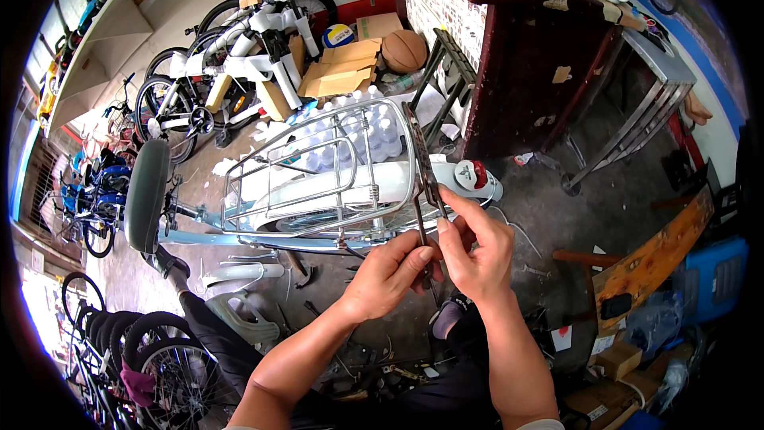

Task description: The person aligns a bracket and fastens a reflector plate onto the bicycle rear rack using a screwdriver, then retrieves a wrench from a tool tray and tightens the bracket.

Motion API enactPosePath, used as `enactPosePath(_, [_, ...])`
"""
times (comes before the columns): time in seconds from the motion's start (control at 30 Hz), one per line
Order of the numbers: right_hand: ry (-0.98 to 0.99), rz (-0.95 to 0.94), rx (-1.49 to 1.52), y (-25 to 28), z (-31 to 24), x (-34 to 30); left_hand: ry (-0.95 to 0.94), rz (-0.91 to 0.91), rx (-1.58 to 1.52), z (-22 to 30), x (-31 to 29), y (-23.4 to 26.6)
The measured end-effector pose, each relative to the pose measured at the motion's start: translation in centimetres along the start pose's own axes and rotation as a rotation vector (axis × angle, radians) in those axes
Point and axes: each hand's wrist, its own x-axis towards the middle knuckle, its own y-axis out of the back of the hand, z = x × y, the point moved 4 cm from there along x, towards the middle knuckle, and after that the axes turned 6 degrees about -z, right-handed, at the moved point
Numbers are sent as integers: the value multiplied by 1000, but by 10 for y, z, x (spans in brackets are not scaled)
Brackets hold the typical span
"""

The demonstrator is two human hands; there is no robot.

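Observation:
My left hand [390, 275] is closed on a long, thin dark strip [422, 219], thumb pressed against it, just past the end of a chrome bicycle rack [348, 147]. On the same strip, a little higher, my right hand [481, 251] pinches with its fingertips. The strip runs up along the rack's end bar; I cannot tell if it is a strap or a metal piece. Beneath the rack are a pale mudguard [378, 179] and a light blue bicycle frame [207, 237]. A red tail light [479, 175] sits near my right fingers. The grey saddle [148, 195] is at the left.
Bottles in plastic wrap [350, 135] stand behind the bicycle, near flattened cardboard [342, 68] and a basketball [404, 51]. A dark red cabinet [533, 72] rises at the back right. Loose tools and parts lie below; a wooden board [652, 259] leans at the right.

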Motion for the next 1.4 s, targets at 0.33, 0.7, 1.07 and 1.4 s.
enactPosePath(0.33, [45,-21,-4,0,-7,1,135,53,-732,2,-21,13])
enactPosePath(0.7, [53,-38,-85,2,-7,1,221,-50,-549,31,-16,9])
enactPosePath(1.07, [108,-27,-112,3,-5,1,194,-58,-449,27,-15,3])
enactPosePath(1.4, [141,-76,-280,2,3,3,93,-88,-235,-1,0,2])
